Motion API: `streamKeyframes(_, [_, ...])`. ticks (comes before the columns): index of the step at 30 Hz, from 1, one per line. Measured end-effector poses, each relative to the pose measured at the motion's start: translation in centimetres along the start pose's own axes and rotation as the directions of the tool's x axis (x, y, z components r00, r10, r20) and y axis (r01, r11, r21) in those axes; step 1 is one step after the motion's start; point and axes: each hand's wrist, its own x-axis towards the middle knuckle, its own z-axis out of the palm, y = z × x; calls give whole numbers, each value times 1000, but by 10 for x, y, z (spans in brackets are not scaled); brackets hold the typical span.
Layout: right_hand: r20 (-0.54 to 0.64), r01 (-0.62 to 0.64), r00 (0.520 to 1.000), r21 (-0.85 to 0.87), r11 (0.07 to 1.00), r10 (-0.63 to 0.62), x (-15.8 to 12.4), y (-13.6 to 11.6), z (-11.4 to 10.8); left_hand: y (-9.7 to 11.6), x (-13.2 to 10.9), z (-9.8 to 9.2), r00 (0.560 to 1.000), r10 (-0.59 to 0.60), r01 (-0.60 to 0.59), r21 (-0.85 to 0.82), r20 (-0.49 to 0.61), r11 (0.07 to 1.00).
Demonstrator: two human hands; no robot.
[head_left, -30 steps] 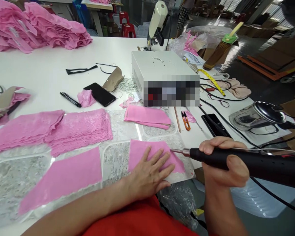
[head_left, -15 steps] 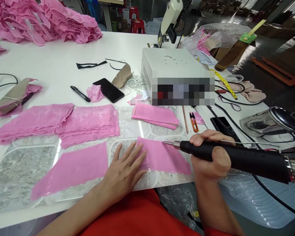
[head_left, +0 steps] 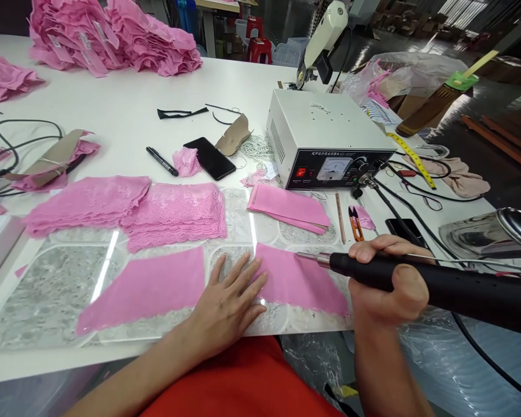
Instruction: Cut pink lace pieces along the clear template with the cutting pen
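My left hand (head_left: 232,301) lies flat with its fingers spread, the fingertips on the left edge of a pink fabric piece (head_left: 304,278). My right hand (head_left: 391,278) is wrapped round a thick black handheld tool (head_left: 455,289), whose thin metal tip points left over the upper edge of that piece. Whether the tip touches the fabric cannot be told. Left of my left hand another pink piece (head_left: 156,284) lies flat on the patterned mat (head_left: 47,295). Behind it are stacked pink lace pieces (head_left: 178,211). A folded pink stack (head_left: 286,205) lies beyond the right piece.
A grey control box (head_left: 330,121) with a dial stands behind. Orange snips (head_left: 356,224), a pencil (head_left: 340,219), a phone (head_left: 211,158) and a marker (head_left: 162,161) lie around. Cables run on the right beside a metal-lidded jar (head_left: 481,231). Pink garments (head_left: 108,40) are heaped at the back left.
The view has shifted left, so things appear further right. Both hands keep about the same place on the fabric and tool. The box's front panel, blurred before, now shows clearly.
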Motion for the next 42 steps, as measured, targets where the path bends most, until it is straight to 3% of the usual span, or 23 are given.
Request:
streamKeyframes(7, [46, -15, 999, -4, 1000, 16, -4, 3, 18, 0, -13, -5, 1000, 2, -2, 1, -18, 1000])
streamKeyframes(18, [64, -13, 998, 9, 1000, 12, -4, 6, 19, 0, -19, -1, 999, 0, -1, -15, -37, 1000])
streamKeyframes(28, [79, -41, 996, 32, 999, 38, -11, 9, 38, 1, -30, -5, 998, 44, -48, -73, -52, 996])
streamKeyframes(36, [130, -10, 992, 22, 1000, 7, -10, 14, 38, 0, -30, -5, 997, 61, -66, -93, -50, 994])
streamKeyframes(42, [129, -78, 989, 95, 992, 65, -14, 7, 39, 1, -30, -7, 996, 75, -81, -116, -50, 990])
